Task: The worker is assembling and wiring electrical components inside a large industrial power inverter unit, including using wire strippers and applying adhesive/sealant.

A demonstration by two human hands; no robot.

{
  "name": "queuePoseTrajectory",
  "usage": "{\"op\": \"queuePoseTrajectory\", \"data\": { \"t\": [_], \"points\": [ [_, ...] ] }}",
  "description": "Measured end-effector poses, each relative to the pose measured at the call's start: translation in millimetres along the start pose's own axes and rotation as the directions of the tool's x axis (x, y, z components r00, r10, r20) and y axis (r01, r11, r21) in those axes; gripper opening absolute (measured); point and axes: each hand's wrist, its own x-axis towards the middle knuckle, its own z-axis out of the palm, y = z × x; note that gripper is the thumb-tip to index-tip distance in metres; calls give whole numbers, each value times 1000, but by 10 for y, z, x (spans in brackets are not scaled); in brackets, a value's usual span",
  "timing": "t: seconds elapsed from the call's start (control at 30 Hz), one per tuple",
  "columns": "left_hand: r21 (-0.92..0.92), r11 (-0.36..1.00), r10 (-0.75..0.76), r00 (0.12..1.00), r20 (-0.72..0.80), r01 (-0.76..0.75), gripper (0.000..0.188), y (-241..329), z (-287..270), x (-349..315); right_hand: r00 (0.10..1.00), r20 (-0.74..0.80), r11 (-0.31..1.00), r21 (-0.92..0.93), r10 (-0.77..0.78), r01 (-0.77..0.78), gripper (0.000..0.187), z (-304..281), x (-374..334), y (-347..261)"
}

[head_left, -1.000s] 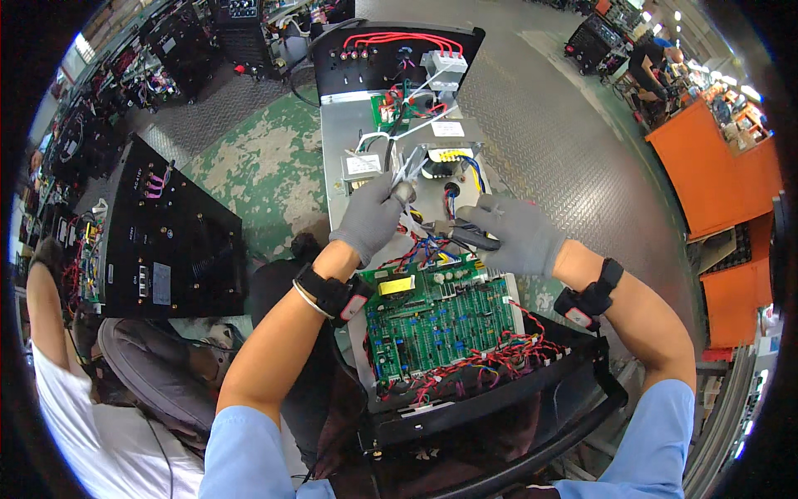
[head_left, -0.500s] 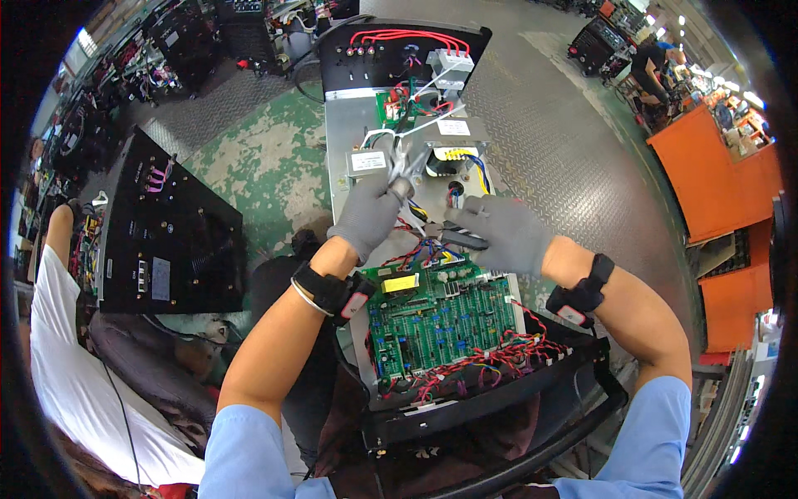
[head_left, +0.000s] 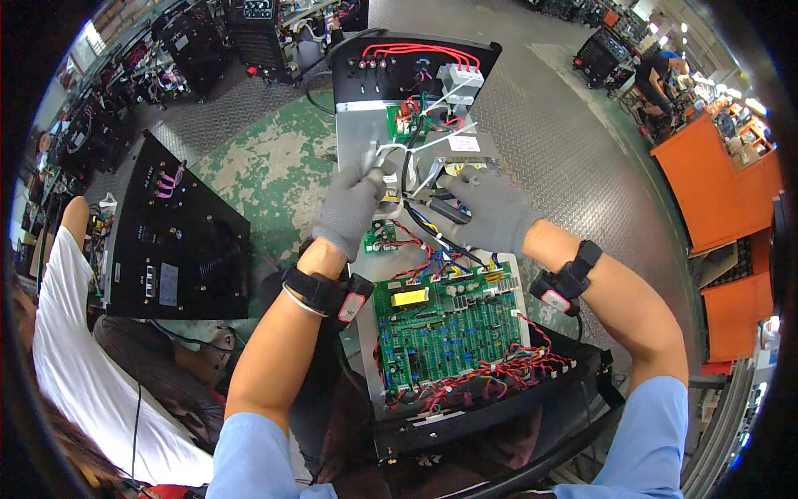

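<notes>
My left hand point(head_left: 347, 209), in a grey glove, is closed over the left side of the open chassis. Its fingertips pinch a pale, silvery piece too blurred to name, beside a white cable loop point(head_left: 404, 185). My right hand point(head_left: 495, 209), also gloved, is wrapped round pliers with dark handles point(head_left: 450, 209); their metal jaws point(head_left: 428, 176) point toward the cable bundle. A black cable point(head_left: 432, 231) runs from between my hands down to the green circuit board point(head_left: 449, 333). Transformers stand under and behind my hands, partly hidden. White ties point(head_left: 447, 135) stick out beyond them.
A black panel point(head_left: 416, 73) with red wires rises at the far end. Another black cabinet point(head_left: 187, 241) stands at left, near a person in a white shirt point(head_left: 100, 366). Orange panels point(head_left: 706, 183) line the right. More machines stand at far left.
My left hand has moved left and slightly up, away from the middle wires. My right hand has shifted left and up with the pliers, their jaws now among the cables.
</notes>
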Motion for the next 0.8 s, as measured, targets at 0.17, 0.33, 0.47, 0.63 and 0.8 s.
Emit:
{"op": "queuePoseTrajectory", "data": {
  "t": [0.17, 0.33, 0.47, 0.63, 0.8],
  "points": [
    [394, 810, 284, 879, 383, -434, 34, 36, 183, 95, 998, 62, 994, 103, 27, -33, 66, 52, 12, -7],
    [590, 716, 279, 928, 248, -373, 30, -35, 168, 436, 1000, 20, 984, 180, -10, 6, 67, 172, -46, 23],
    [430, 888, 82, 977, 197, -161, 35, -121, 94, 590, 1000, -15, 947, 320, -2, 7, 64, 280, -66, 43],
    [367, 910, 166, 980, 106, -194, 35, 76, -36, 839, 989, -32, 929, 349, 143, -123, 53, 127, -31, 125],
    [570, 623, 383, 845, 374, -535, 26, 322, 117, 935, 965, 48, 941, 214, 259, -263, 56, -121, 116, 44]
  ]
}}
